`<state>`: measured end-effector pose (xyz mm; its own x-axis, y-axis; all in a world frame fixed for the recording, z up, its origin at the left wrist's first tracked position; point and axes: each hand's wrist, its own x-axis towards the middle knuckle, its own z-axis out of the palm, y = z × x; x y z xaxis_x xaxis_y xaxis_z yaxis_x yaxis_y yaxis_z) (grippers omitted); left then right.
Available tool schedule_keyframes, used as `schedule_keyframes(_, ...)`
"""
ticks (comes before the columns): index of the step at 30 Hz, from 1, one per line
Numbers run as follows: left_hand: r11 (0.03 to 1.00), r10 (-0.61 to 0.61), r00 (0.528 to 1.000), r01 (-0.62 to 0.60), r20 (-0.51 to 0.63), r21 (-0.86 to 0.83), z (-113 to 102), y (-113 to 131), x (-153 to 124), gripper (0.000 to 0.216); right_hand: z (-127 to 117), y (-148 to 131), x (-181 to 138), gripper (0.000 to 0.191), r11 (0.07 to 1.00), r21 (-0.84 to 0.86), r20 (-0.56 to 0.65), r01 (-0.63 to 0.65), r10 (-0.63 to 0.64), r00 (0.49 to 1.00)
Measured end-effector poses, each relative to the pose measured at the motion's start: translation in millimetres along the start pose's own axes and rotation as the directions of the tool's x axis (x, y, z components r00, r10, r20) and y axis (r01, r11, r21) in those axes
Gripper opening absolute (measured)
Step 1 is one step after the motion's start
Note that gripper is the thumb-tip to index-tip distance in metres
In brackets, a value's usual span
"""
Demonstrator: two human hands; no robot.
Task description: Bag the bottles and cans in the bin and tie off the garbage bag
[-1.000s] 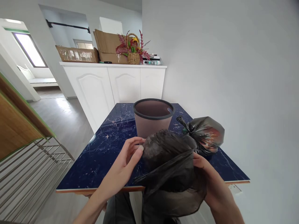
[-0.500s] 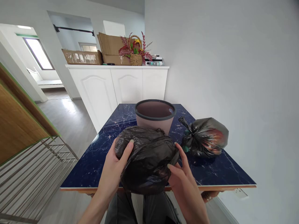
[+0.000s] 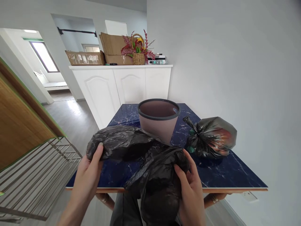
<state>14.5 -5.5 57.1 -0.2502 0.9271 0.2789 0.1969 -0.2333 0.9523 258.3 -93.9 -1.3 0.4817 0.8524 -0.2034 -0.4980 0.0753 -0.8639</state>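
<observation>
A thin black plastic garbage bag [image 3: 124,141] stretches between my two hands above the near part of the table. My left hand [image 3: 90,166] grips its left end, thumb on top. Closed on the bag's right side is my right hand [image 3: 189,179], thumb and fingers pinching the film. A rounded part of the bag hangs down past the table edge in front of my legs. Just behind the bag stands an upright mauve trash can [image 3: 157,125] with a dark rim, no liner showing inside. To the right lies a tied, filled black bag [image 3: 213,138].
The dark blue marbled table [image 3: 110,175] has a wooden edge. Behind it, a white cabinet [image 3: 131,84] bears cardboard boxes [image 3: 84,58] and a flower basket [image 3: 138,59]. A metal rack [image 3: 39,179] stands at left. The wall rises on the right.
My hands have moved apart, the left one farther left, spreading the bunched bag wide. Its right part now hangs lower over the table edge. The view has shifted slightly.
</observation>
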Motion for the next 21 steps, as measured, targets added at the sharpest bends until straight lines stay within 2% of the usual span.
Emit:
schedule_keyframes(2, 0.997, -0.08, 0.996, 0.081, 0.025, -0.011, -14, 0, 14, 0.068, 0, -2, 0, 0.084, 1.0, 0.003, 0.009, -0.013, 0.013, 1.0)
schedule_keyframes(3, 0.996, -0.085, 0.996, 0.085, 0.0, 0.033, -21, 1, 19, 0.072, 0, -1, 0, 0.083, 1.0, 0.007, 0.03, -0.018, 0.018, 0.999)
schedule_keyframes(4, 0.992, -0.032, 0.997, 0.039, -0.065, 0.121, -27, 3, 22, 0.075, 1, -1, 0, 0.082, 1.0, 0.014, 0.054, -0.02, 0.019, 0.998)
schedule_keyframes(5, 0.973, 0.079, 0.985, -0.043, -0.151, 0.229, -30, 6, 22, 0.075, 2, 1, 0, 0.08, 1.0, 0.022, 0.08, -0.023, 0.021, 0.997)
schedule_keyframes(6, 0.931, 0.225, 0.95, -0.143, -0.218, 0.335, -31, 10, 18, 0.07, 3, 3, 0, 0.079, 0.999, 0.031, 0.102, -0.029, 0.026, 0.994)
schedule_keyframes(7, 0.873, 0.364, 0.903, -0.244, -0.23, 0.423, -30, 14, 11, 0.06, 4, 6, -1, 0.077, 0.998, 0.04, 0.117, -0.039, 0.034, 0.993)
schedule_keyframes(8, 0.813, 0.458, 0.873, -0.335, -0.168, 0.476, -26, 18, 2, 0.048, 6, 8, -2, 0.075, 0.998, 0.047, 0.127, -0.052, 0.046, 0.991)
schedule_keyframes(9, 0.777, 0.493, 0.868, -0.41, -0.057, 0.478, -20, 23, -9, 0.038, 7, 10, -4, 0.074, 0.996, 0.053, 0.134, -0.065, 0.057, 0.989)
schedule_keyframes(11, 0.781, 0.374, 0.882, -0.466, 0.286, 0.415, -5, 29, -30, 0.036, 10, 13, -7, 0.072, 0.995, 0.06, 0.158, -0.085, 0.075, 0.985)
schedule_keyframes(12, 0.804, 0.274, 0.861, -0.449, 0.429, 0.389, 3, 32, -38, 0.04, 11, 14, -8, 0.071, 0.994, 0.062, 0.169, -0.092, 0.08, 0.982)
schedule_keyframes(14, 0.851, 0.094, 0.789, -0.38, 0.607, 0.363, 15, 34, -45, 0.04, 10, 14, -8, 0.07, 0.991, 0.065, 0.174, -0.115, 0.102, 0.979)
schedule_keyframes(16, 0.885, -0.02, 0.73, -0.304, 0.683, 0.351, 20, 35, -45, 0.032, 7, 16, -5, 0.067, 0.99, 0.068, 0.145, -0.126, 0.115, 0.983)
schedule_keyframes(17, 0.9, -0.05, 0.722, -0.266, 0.69, 0.344, 19, 35, -42, 0.037, 4, 17, -3, 0.065, 0.991, 0.068, 0.127, -0.117, 0.108, 0.986)
schedule_keyframes(18, 0.913, -0.069, 0.736, -0.225, 0.673, 0.339, 17, 34, -40, 0.042, 1, 19, 0, 0.063, 0.993, 0.061, 0.113, -0.1, 0.093, 0.989)
schedule_keyframes(21, 0.945, -0.106, 0.825, -0.09, 0.555, 0.314, 7, 37, -34, 0.049, -8, 23, 7, 0.054, 1.0, -0.012, 0.084, -0.021, 0.022, 0.996)
